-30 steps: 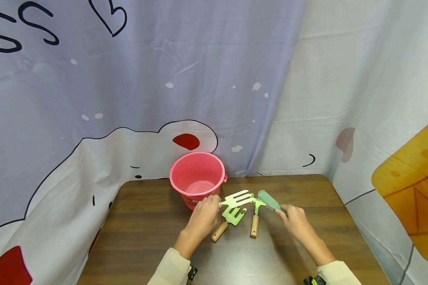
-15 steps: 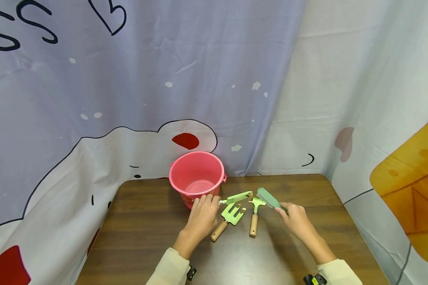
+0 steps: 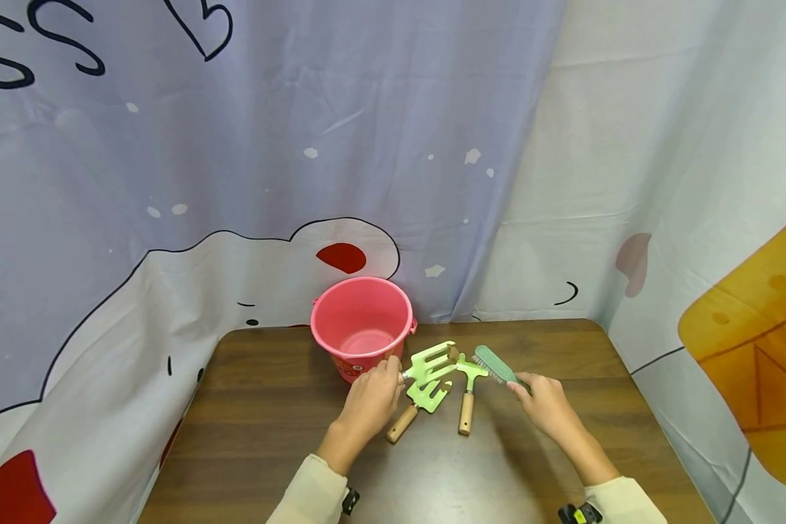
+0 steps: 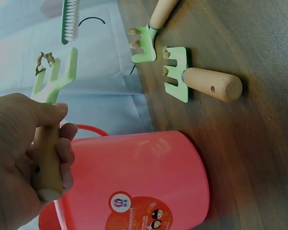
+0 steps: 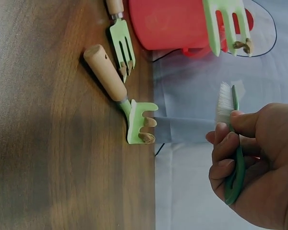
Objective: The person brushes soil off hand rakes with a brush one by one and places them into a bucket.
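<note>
My left hand (image 3: 370, 397) grips the wooden handle of a small green garden fork (image 3: 427, 366), held up off the table. Brown dirt clings to its tine ends, clear in the left wrist view on the fork (image 4: 53, 88). My right hand (image 3: 542, 406) holds a green brush (image 3: 494, 363) by its handle; white bristles (image 5: 224, 103) face the fork, with a small gap between them. Below lie a second green fork (image 3: 427, 395) and a small green hand rake (image 3: 469, 372), both wooden-handled. Brown clumps sit on the rake's teeth (image 5: 148, 137) and on the lying fork's tips.
A pink bucket (image 3: 360, 358) stands at the back left, just behind my left hand; its visible inside holds nothing. The brown wooden table (image 3: 268, 437) ends at a printed curtain (image 3: 393, 145) hanging behind it.
My left hand has turned the fork edge-on and then back, so its tines show broadside again, slightly higher. The brush and right hand have hardly moved.
</note>
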{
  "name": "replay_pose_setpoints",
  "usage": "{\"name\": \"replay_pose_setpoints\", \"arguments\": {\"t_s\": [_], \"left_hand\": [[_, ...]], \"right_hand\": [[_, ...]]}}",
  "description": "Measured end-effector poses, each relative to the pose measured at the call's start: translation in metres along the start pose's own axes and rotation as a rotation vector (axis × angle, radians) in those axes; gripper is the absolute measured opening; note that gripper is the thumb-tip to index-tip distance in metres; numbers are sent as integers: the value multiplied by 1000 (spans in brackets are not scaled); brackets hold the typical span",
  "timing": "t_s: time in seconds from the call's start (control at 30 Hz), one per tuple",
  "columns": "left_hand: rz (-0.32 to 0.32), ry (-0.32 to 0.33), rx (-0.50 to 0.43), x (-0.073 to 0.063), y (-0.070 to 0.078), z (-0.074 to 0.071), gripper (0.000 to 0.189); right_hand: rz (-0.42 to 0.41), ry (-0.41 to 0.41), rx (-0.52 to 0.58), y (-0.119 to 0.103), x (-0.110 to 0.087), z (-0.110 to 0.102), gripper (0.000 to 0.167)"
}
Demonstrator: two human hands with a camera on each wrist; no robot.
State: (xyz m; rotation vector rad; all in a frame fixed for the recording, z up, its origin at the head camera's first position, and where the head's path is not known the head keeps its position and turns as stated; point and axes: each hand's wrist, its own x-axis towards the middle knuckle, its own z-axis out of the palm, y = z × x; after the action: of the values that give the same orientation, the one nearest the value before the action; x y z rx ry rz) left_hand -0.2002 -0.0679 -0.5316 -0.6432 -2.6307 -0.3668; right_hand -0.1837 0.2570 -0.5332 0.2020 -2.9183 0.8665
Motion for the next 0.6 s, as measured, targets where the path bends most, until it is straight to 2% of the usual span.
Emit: {"name": "replay_pose_setpoints", "arguments": {"t_s": [0.13,0.3,0.6], "left_hand": [[2,-4,-26,0,0,0,25],[-4,-9,34,0,1,-1,22],[-21,54,100,-1,3,1,20]], "right_hand": [[-6,17,-10,-1,0,0,36],[-35,46,-8,-4,0,1,35],[-103,139,-13,-16,-1,3,31]]}}
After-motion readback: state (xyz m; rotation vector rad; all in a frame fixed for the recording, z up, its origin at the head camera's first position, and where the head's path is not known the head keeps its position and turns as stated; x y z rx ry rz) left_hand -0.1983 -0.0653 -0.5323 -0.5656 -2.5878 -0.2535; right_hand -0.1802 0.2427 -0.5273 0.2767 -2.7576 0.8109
